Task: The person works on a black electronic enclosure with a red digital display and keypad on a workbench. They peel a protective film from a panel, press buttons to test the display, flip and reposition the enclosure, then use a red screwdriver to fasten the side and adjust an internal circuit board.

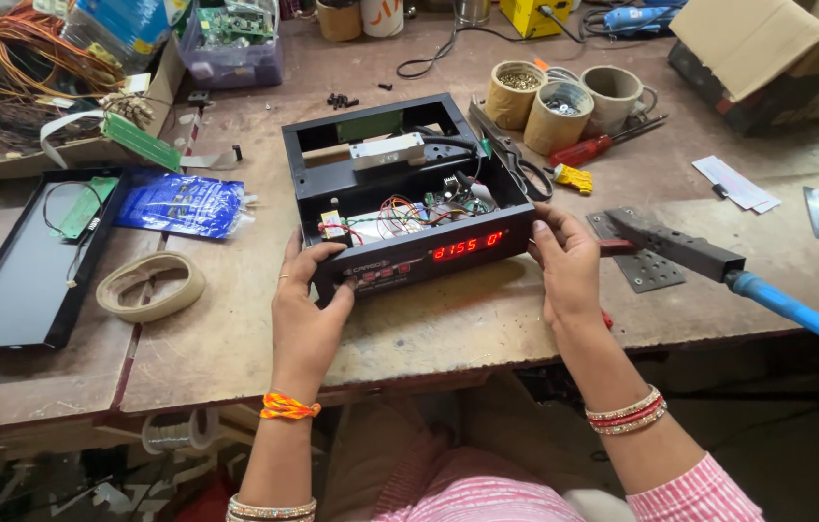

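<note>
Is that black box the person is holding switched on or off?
On. The black box shows glowing red digits on its front display. Its top is off, baring the wiring, with the left hand and right hand gripping its sides.

Black open case with red lit digits; blue pouch; yellow-orange wrist thread.

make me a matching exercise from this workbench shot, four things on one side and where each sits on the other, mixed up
Things:
1. open black metal box with red lit display
2. tan roll of tape
3. blue plastic bag
4. red-handled screwdriver

Places:
A. lying beside the three cardboard tubes, right of the box
B. held at both front corners by the left hand and right hand
C. flat on the table, left of the left hand
D. left of the box, beside the long black tray

Pairs: 1-B, 2-C, 3-D, 4-A
</note>
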